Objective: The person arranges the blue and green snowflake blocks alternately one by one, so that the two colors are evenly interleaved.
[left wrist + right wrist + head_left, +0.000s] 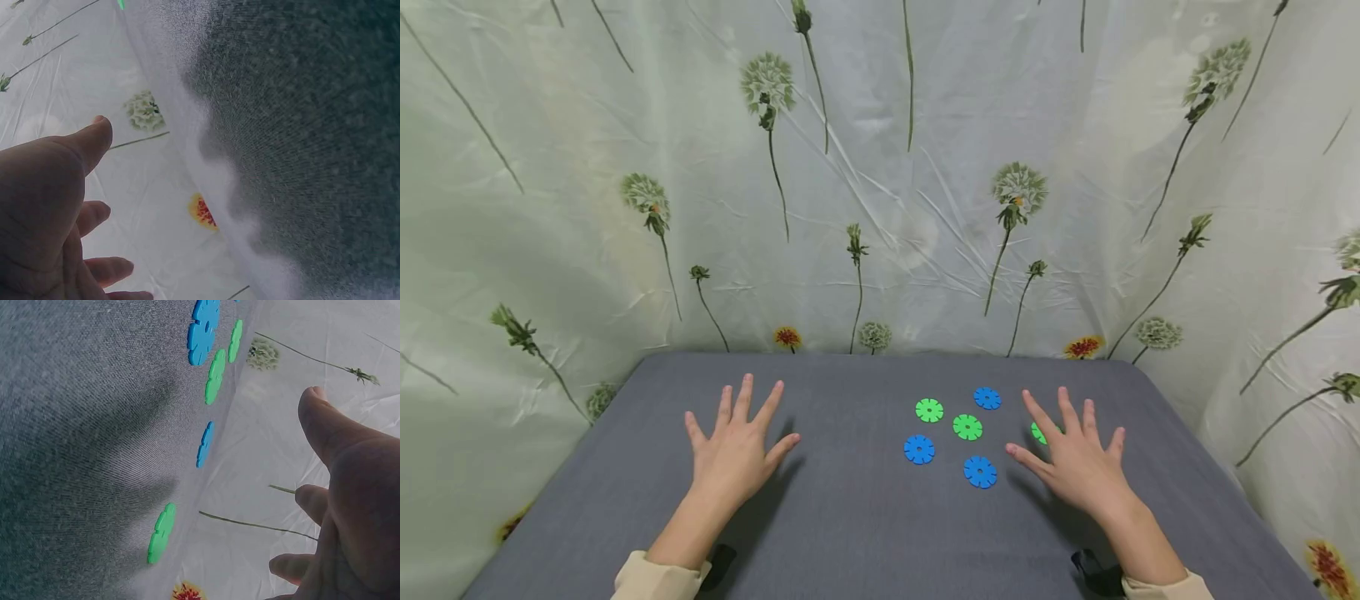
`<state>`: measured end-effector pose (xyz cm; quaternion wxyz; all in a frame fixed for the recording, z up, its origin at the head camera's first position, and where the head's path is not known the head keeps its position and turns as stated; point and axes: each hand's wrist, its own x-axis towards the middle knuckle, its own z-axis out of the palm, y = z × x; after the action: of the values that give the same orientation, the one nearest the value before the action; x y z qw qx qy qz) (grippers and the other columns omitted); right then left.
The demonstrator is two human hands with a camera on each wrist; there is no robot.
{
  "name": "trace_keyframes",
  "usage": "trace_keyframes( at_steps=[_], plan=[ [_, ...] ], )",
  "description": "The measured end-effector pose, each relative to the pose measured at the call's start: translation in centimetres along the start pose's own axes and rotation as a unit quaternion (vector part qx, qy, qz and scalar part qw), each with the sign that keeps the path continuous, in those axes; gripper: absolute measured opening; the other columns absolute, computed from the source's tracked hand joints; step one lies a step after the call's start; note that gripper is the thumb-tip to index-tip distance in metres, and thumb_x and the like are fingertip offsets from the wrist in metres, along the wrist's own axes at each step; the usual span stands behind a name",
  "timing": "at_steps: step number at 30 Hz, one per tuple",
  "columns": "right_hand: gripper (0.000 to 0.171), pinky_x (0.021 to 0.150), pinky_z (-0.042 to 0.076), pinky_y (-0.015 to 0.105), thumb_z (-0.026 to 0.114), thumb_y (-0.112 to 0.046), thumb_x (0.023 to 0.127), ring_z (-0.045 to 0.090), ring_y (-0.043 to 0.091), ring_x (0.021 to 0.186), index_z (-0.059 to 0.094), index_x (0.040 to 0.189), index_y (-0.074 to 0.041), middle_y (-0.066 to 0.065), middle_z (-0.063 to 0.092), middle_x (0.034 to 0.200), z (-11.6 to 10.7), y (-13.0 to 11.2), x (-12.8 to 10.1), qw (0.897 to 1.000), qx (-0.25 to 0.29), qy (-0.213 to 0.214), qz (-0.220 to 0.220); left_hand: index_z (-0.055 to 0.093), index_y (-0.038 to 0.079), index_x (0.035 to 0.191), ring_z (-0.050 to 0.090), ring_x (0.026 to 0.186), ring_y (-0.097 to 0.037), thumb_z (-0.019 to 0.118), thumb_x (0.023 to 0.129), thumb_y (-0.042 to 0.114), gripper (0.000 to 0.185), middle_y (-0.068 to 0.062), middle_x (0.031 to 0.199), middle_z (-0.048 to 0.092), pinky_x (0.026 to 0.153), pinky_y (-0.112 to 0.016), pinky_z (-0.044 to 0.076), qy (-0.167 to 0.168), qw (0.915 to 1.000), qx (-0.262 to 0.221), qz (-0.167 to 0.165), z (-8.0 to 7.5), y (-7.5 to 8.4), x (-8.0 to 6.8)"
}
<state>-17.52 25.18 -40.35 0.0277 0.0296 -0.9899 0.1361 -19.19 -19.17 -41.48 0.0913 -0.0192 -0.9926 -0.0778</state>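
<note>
Sleeves are cut off at the lower edge of the head view, so only cream cuffs and bare forearms are seen. At the left, the left hand (735, 454) is held flat over the grey worktop (850, 533), fingers straight and spread, nothing gripped; whether the palm touches the cloth cannot be told. In the left wrist view only the thumb and parts of three fingers are shown, the rest being out of frame, and the worktop surface there is blurred. A dark shape, too small to be identified, is partly hidden beneath each wrist.

Toward the middle, five notched discs lie flat and apart from one another: a blue disc (919, 449) nearest the left hand, a green disc (929, 410) behind it, a second green disc (967, 427) in the centre, a second blue disc (981, 472) at the front, and a third blue disc (987, 398) at the back.

At the right, a third green disc (1038, 433) is largely covered by the fingers of the right hand (1078, 462), only a sliver being seen in the head view. That hand is likewise open and spread, holding nothing. In the right wrist view that disc (161, 532) is seen edge-on on the worktop.

A dandelion-printed curtain (880, 167) is hung behind and at both sides.
</note>
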Motion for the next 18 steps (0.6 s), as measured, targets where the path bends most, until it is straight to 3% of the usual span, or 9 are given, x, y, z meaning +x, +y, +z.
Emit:
trace_keyframes(
  at_steps=[6, 11, 15, 18],
  plan=[
    [0.092, 0.103, 0.012, 0.085, 0.048, -0.081, 0.086, 0.017, 0.062, 0.144, 0.028, 0.16, -0.031, 0.029, 0.022, 0.162, 0.0, 0.1, 0.3, 1.0, -0.005, 0.003, -0.007, 0.038, 0.029, 0.157, 0.042, 0.14, -0.045, 0.067, 0.09, 0.057, 0.078, -0.02, 0.156, 0.04, 0.107, -0.08, 0.022, 0.023, 0.9996, 0.0, 0.018, 0.2, 1.0, 0.2],
    [0.076, 0.09, 0.042, 0.074, 0.06, -0.064, 0.091, 0.048, 0.055, 0.128, 0.046, 0.153, -0.022, 0.028, 0.047, 0.148, 0.2, 0.3, 0.9, 0.999, -0.014, 0.013, -0.035, 0.056, 0.022, 0.144, 0.062, 0.116, -0.038, 0.07, 0.091, 0.051, 0.062, -0.015, 0.134, 0.061, 0.092, -0.067, 0.046, 0.029, 0.9976, -0.021, 0.059, 0.3, 2.5, 0.6],
    [0.061, 0.077, 0.052, 0.063, 0.067, -0.05, 0.093, 0.063, 0.044, 0.112, 0.057, 0.142, -0.015, 0.023, 0.061, 0.133, 0.3, 0.4, 1.7, 0.999, 0.029, -0.013, -0.044, 0.066, 0.021, 0.132, 0.067, 0.106, -0.029, 0.073, 0.09, 0.045, 0.049, -0.008, 0.122, 0.067, 0.079, -0.055, 0.054, -0.002, 0.9933, -0.049, 0.105, 0.5, 3.8, 0.9],
    [0.053, 0.079, 0.055, 0.057, 0.069, -0.044, 0.093, 0.067, 0.036, 0.107, 0.063, 0.135, -0.012, 0.018, 0.066, 0.125, 0.4, 0.4, 2.4, 0.995, 0.072, -0.043, -0.045, 0.07, 0.021, 0.127, 0.068, 0.105, -0.025, 0.074, 0.091, 0.041, 0.042, -0.004, 0.119, 0.068, 0.078, -0.049, 0.056, -0.037, 0.9866, -0.086, 0.133, 0.7, 4.9, 1.1]
  ],
)
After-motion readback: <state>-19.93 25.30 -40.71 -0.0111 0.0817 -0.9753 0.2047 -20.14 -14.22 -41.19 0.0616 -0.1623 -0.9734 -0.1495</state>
